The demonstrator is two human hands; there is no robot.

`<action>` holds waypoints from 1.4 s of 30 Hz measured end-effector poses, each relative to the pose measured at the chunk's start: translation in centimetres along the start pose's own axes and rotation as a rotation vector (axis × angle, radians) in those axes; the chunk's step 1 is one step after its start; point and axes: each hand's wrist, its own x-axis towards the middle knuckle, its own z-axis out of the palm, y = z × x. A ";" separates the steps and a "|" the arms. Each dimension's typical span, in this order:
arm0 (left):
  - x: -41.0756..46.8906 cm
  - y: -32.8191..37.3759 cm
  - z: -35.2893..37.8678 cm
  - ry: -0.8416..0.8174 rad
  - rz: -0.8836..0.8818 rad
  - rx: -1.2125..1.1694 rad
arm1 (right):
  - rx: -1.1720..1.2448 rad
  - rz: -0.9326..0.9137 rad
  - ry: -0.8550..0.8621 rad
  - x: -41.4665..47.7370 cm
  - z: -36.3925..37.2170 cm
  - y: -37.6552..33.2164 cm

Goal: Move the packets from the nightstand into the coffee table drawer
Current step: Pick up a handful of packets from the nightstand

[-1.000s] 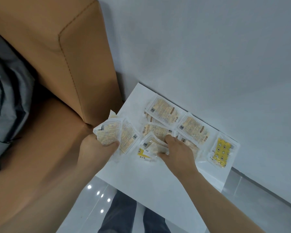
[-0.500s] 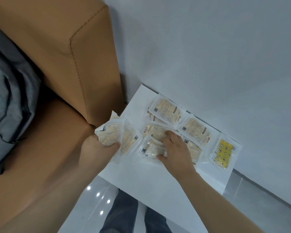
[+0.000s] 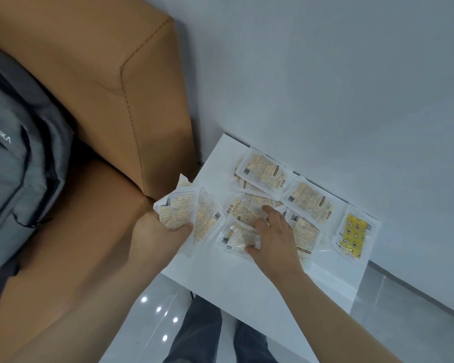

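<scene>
Here left hand (image 3: 156,235) grips crinkly packet sheaf (image 3: 177,213) — right hand (image 3: 275,238) pinches clear pouch (image 3: 233,238) on white nightstand (image 3: 215,281).

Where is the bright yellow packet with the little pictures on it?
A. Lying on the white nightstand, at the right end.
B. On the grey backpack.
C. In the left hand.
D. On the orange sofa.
A: the yellow packet lies flat on the nightstand, to the right of all the pale packets.
</scene>
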 end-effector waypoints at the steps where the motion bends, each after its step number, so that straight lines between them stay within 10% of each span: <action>1: -0.1 0.0 -0.1 -0.004 0.000 0.003 | 0.010 0.008 -0.015 -0.1 0.0 0.0; 22: -4.4 3.7 -1.8 0.013 0.049 -0.007 | 0.470 0.276 0.133 -5.3 -8.4 -1.1; 42: -18.2 19.8 -5.3 -0.145 0.502 0.084 | 0.701 0.438 0.583 -20.7 -29.5 -2.6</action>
